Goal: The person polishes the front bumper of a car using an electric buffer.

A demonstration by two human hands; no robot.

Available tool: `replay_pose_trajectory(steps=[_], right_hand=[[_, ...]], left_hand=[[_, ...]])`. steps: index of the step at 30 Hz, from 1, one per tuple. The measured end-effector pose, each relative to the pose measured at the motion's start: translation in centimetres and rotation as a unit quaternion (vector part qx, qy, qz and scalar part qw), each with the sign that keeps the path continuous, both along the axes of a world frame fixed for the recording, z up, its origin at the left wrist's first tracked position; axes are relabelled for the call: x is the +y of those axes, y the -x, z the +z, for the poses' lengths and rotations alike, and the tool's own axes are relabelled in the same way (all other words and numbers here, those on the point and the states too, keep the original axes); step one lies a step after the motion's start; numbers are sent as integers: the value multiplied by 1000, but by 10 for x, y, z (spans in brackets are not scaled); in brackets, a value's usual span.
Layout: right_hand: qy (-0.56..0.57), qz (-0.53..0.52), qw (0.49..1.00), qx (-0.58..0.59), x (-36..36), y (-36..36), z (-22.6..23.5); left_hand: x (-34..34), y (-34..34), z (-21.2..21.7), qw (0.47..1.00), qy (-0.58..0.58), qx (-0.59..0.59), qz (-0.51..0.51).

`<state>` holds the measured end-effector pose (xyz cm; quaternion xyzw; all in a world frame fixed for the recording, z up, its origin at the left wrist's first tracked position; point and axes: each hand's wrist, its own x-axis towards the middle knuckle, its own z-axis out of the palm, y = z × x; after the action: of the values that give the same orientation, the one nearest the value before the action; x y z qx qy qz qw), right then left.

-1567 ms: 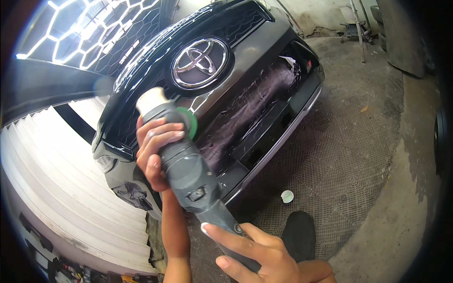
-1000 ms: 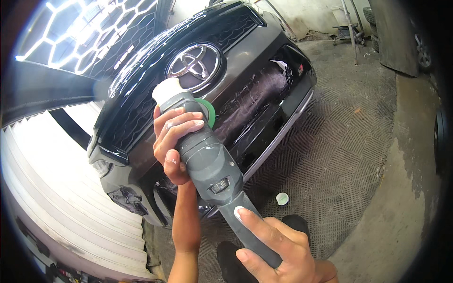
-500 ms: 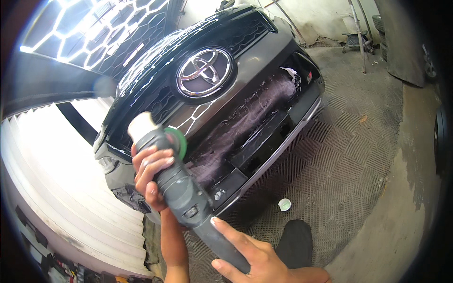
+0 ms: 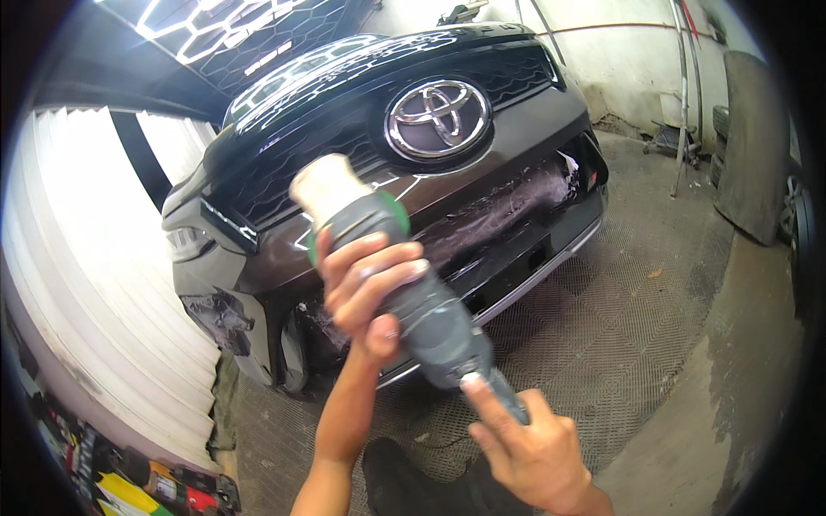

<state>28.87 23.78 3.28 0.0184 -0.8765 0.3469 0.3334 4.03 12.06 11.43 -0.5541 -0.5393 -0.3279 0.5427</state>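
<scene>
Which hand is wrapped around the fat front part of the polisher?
The left hand grips the polisher near its pad; the right hand holds only the thin rear handle.

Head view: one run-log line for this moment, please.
left hand: wrapped round polisher body | right hand: on its rear handle | cream pad: against dark car bumper

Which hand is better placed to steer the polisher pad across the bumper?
Left, probably. The left hand wraps the polisher body just behind its pad, close to the bumper. The right hand only holds the rear handle.

glossy bumper (image 4: 482, 163), matt grey polisher (image 4: 413, 292)
</scene>
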Motion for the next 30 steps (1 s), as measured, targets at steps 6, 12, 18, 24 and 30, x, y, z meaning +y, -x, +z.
replay_pose_trajectory(steps=[6, 12, 18, 24, 30], right_hand=[[-29, -103, 994, 27, 1, -4, -33], [-6, -112, 993, 42, -19, 8, -33], [-12, -43, 999, -17, -64, 10, -24], [-62, 55, 996, 24, -103, 29, -18], [-83, 43, 996, -8, -96, 24, -3]], left_hand=[[48, 13, -7, 992, 46, 19, -115], [48, 21, -11, 983, 61, 30, -169], [-51, 1, -22, 998, 38, -9, -47], [-141, -10, -26, 994, -49, 8, 95], [-134, -11, -21, 994, -57, -1, 97]])
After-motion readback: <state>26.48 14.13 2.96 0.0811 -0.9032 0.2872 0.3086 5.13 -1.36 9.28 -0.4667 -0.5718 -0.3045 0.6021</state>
